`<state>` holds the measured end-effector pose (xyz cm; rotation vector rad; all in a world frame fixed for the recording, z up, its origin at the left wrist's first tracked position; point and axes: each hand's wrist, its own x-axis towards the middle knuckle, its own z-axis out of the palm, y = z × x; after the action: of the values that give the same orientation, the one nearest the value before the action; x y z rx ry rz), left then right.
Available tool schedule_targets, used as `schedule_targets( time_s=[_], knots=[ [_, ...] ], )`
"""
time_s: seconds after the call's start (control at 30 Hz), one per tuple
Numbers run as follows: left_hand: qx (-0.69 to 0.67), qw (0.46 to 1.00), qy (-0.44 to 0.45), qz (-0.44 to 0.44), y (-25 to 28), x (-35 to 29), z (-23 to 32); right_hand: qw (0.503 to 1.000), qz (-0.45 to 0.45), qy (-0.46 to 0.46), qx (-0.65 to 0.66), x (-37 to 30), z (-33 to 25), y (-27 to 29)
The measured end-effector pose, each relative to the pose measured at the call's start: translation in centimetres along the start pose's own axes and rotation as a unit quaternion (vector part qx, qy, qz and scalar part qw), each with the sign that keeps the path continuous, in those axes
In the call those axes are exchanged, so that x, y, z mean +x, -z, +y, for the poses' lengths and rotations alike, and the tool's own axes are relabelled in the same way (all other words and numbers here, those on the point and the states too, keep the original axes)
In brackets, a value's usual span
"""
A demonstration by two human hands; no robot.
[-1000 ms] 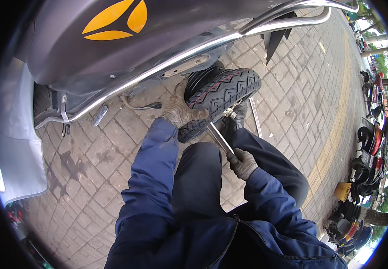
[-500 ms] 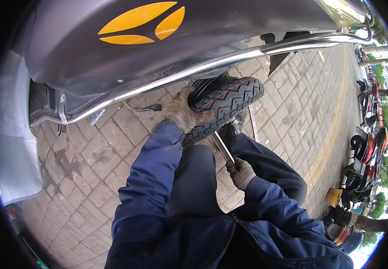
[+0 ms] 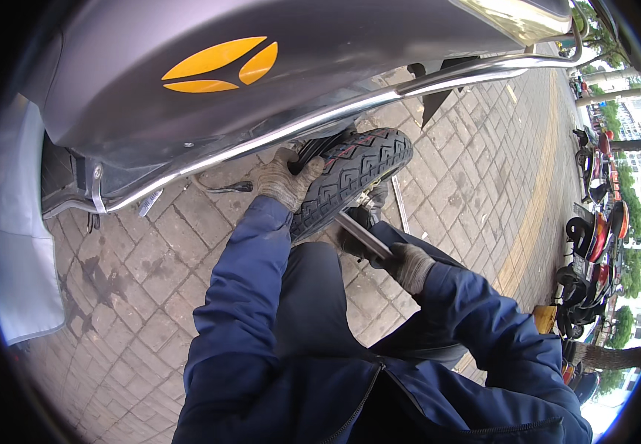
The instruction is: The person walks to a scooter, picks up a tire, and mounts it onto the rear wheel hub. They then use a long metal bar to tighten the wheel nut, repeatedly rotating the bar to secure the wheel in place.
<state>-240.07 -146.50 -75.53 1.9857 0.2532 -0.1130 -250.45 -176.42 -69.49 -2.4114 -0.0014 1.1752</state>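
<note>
A black treaded scooter tire (image 3: 365, 166) with red lines stands tilted between my legs, beneath the side of a scooter. My left hand (image 3: 283, 179), in a soiled knit glove, is closed round the tire's left edge, thumb on the tread. In my gloved right hand (image 3: 410, 268) is a flat metal tire lever (image 3: 365, 235). Its far end reaches the tire's near side, close to the rim; whether it is hooked under the bead is hidden. A bit of yellow and metal shows at the wheel's right side.
The grey scooter body (image 3: 135, 111) overhangs the work, with a chrome guard bar (image 3: 261, 144) along its lower edge. A dark-ended tool (image 3: 231, 188) and a long metal strip (image 3: 401, 203) lie on the paving (image 3: 476, 163). Parked scooters (image 3: 594, 244) line the far right.
My right hand has moved up toward the tire with the lever. The tire has tilted a little, showing more of its right side. My right leg has shifted inward, and the view has swung slightly.
</note>
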Motion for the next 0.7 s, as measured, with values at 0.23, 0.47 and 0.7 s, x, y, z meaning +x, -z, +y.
schedule_targets(
  time_s=[0.23,0.47,0.7],
  knots=[
    [-0.077,0.995,-0.047,0.047,-1.3,0.5,0.7,0.997,-0.019,0.052,-0.051,7.3,4.9,5.5],
    [0.041,0.996,-0.041,0.063,-0.1,-0.7,3.1,0.987,0.069,0.051,-0.135,5.0,7.7,4.2],
    [0.179,0.979,-0.087,-0.047,0.7,-2.3,8.9,0.993,0.073,-0.089,0.005,-4.5,4.7,4.7]
  ],
)
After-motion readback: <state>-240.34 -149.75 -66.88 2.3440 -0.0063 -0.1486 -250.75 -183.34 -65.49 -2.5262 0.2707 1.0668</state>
